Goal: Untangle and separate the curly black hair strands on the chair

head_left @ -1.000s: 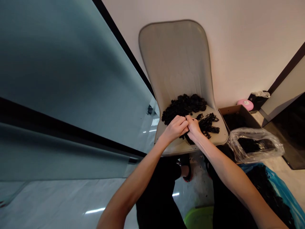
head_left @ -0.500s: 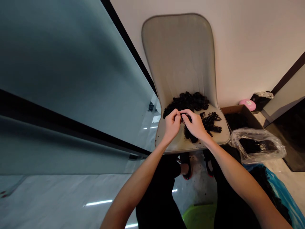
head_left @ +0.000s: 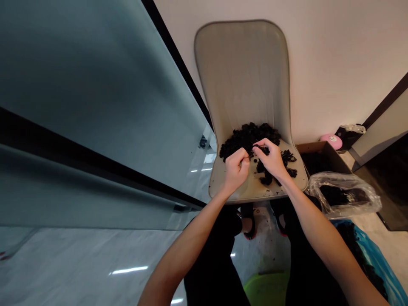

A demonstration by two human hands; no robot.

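Note:
In the head view, my left hand (head_left: 236, 171) is closed in a pinch over the chair seat. Whatever sits in its fingers is too small or hidden to make out. A little to its right, my right hand (head_left: 270, 160) is curled, thumb and forefinger together, around a small black crinkled piece that it mostly covers. Behind both hands lies a pile of small black frilly pieces (head_left: 250, 135). More black pieces, in a looser clump (head_left: 267, 178), lie under and beside my right hand. The grey padded chair (head_left: 245, 76) carries all of them, with small dark crumbs near its front edge.
A frosted glass partition (head_left: 95, 106) rises close on the left. To the right are a cardboard box (head_left: 338, 157), a clear plastic bag (head_left: 360, 208) and a blue bag (head_left: 376, 255), all holding black pieces. A green object (head_left: 267, 289) stands below, between my legs.
My hands were together, fingertips touching; now they are apart. My right hand has shifted right, and my left slightly right and down. The view has shifted slightly.

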